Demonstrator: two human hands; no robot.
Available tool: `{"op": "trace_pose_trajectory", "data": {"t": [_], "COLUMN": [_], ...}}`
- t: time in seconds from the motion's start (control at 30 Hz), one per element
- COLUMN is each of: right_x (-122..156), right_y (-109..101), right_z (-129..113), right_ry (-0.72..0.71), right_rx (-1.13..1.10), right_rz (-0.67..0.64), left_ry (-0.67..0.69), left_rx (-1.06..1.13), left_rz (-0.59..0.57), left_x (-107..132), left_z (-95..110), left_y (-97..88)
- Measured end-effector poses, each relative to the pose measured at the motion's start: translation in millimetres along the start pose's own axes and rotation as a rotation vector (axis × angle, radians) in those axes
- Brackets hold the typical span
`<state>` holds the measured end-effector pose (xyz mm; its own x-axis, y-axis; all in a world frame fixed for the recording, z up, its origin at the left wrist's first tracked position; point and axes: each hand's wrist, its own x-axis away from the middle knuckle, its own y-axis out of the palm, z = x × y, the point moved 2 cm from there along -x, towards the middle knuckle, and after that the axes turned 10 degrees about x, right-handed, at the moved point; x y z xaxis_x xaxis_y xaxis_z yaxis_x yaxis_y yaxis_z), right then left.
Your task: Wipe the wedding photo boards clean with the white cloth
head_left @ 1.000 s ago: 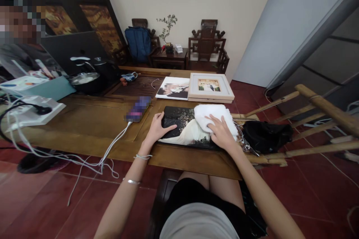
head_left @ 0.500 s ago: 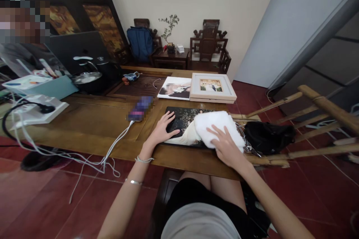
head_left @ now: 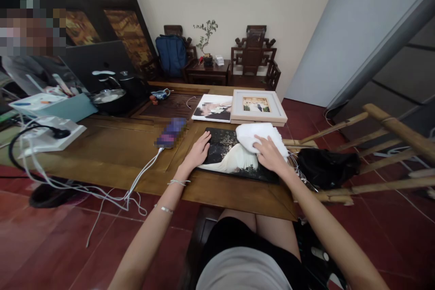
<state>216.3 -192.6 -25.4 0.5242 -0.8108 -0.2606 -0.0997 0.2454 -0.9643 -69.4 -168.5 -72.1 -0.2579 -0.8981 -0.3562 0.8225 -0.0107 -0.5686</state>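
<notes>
A dark photo panel [head_left: 234, 157] showing a white gown lies flat on the wooden table in front of me. My left hand [head_left: 199, 150] rests at its left edge, fingers stretched out and holding nothing. On the panel's upper right part sits a fluffy white cloth [head_left: 249, 135], partly bunched up. My right hand [head_left: 270, 155] presses on this cloth with bent fingers and grips it; the cloth covers that corner of the photo.
Behind the panel lie a white photo print [head_left: 213, 108] and a pale framed photo [head_left: 258, 106]. A phone [head_left: 171, 132] on a cable is to the left, near a power strip [head_left: 54, 133]. A bamboo chair [head_left: 390, 122] holding a black bag [head_left: 326, 167] stands right. A person sits far left.
My right hand has pushed the cloth up and away from me, uncovering more of the gown and the panel's lower right. My left hand has slid slightly left to the panel's edge.
</notes>
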Motion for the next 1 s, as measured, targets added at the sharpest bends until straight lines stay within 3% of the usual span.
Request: {"op": "trace_pose_trajectory", "data": {"t": [0.1,0.17,0.43,0.53,0.63,0.9,1.0], "right_x": [-20,-17,82,99,85,-19,-25], "right_y": [6,5,-27,-34,-29,-6,-2], "right_z": [15,14,-56,-66,-53,18,20], "right_ry": [0.023,0.02,-0.166,-0.203,-0.182,0.024,0.034], "right_rx": [0.003,0.005,-0.034,-0.066,-0.081,-0.011,-0.009], "right_rz": [0.0,-0.001,0.019,0.013,0.012,0.008,0.005], "left_ry": [-0.004,-0.008,-0.024,-0.025,-0.024,-0.003,0.002], "left_rx": [0.014,0.027,0.064,0.064,0.056,0.028,0.019], "left_rz": [0.013,0.021,0.039,0.042,0.046,0.035,0.04], "left_x": [0,0,-1,-1,-2,-4,-4], "left_z": [-1,-1,0,0,0,-3,-5], "left_y": [0.1,0.6,1.8,1.8,2.0,1.1,1.3]}}
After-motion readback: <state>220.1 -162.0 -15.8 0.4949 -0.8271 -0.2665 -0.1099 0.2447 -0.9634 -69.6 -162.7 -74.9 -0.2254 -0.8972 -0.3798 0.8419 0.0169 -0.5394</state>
